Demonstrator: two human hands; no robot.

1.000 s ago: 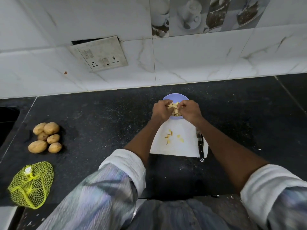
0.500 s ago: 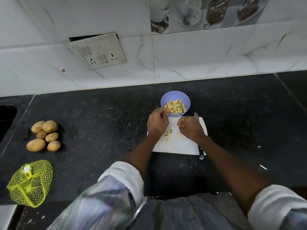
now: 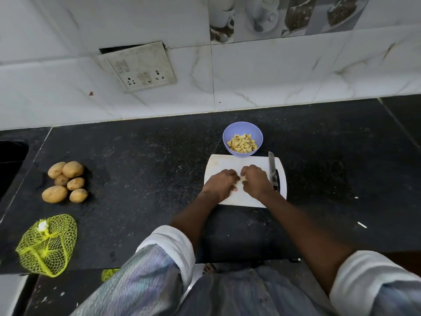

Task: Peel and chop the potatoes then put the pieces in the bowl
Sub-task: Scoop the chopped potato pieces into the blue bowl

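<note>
Black speckled stone counter (image 3: 136, 156) against a white marble-tiled wall (image 3: 273, 76). Nearest the camera: two forearms with rolled white cuffs reach out over the counter edge. At near left, a crumpled yellow net bag (image 3: 46, 245) lies on the counter. Farther along the left side, six unpeeled potatoes (image 3: 66, 181) sit in a tight cluster, well apart from the work area.

Centre: white cutting board (image 3: 245, 181) lying flat. Both hands are down on it, knuckles up, close together. Left hand (image 3: 222, 183) has fingers curled towards the right hand (image 3: 256, 181), whose fingers are also curled; a small pale scrap shows between them. Cannot tell whether either hand actually pinches it.

Knife (image 3: 272, 171) lies along the board's right side, blade pointing away, just beside the right hand.

Beyond the board, touching its far edge: lilac bowl (image 3: 242, 142) holding chopped potato pieces (image 3: 242, 143). On the wall at far left, a tilted socket plate (image 3: 136, 66).
</note>
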